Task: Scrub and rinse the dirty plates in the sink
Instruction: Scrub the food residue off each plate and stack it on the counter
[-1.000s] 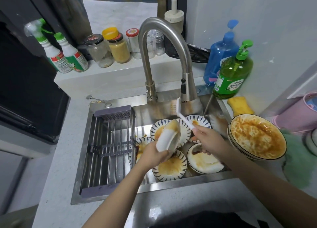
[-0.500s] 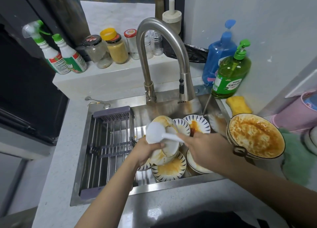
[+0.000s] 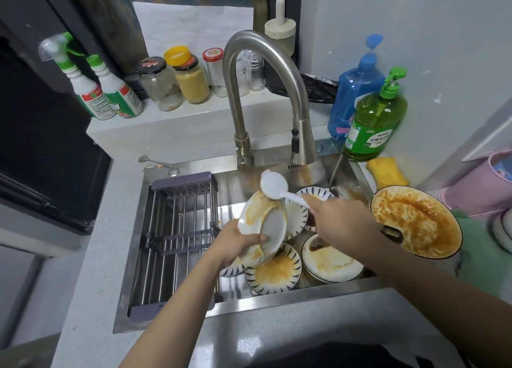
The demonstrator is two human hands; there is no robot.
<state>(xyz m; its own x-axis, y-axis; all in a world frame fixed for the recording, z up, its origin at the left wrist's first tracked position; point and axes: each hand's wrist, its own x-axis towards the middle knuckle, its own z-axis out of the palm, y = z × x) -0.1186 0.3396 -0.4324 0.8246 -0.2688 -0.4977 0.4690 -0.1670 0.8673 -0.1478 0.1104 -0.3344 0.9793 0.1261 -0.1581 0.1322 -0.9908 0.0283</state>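
My left hand (image 3: 235,241) grips a sauce-stained white plate (image 3: 263,226), tilted with its underside toward me, above the steel sink (image 3: 249,301). My right hand (image 3: 343,219) holds the handle of a white dish brush (image 3: 274,186), whose round head sits at the plate's upper rim. Below lie several dirty plates: a blue-striped one with orange sauce (image 3: 274,273), a white one with brown sauce (image 3: 331,262), and more striped plates (image 3: 297,218) behind.
A drying rack (image 3: 177,237) fills the sink's left half. The faucet (image 3: 277,96) arches over the sink. Stacked dirty plates (image 3: 415,223) sit on the right counter, with a yellow sponge (image 3: 386,169), green soap bottle (image 3: 375,124) and blue bottle (image 3: 356,90) behind. Jars and spray bottles line the ledge.
My left hand has turned the plate so that its underside faces me. My right hand swung the brush from pointing up under the faucet to lying with its head at the plate's upper rim.
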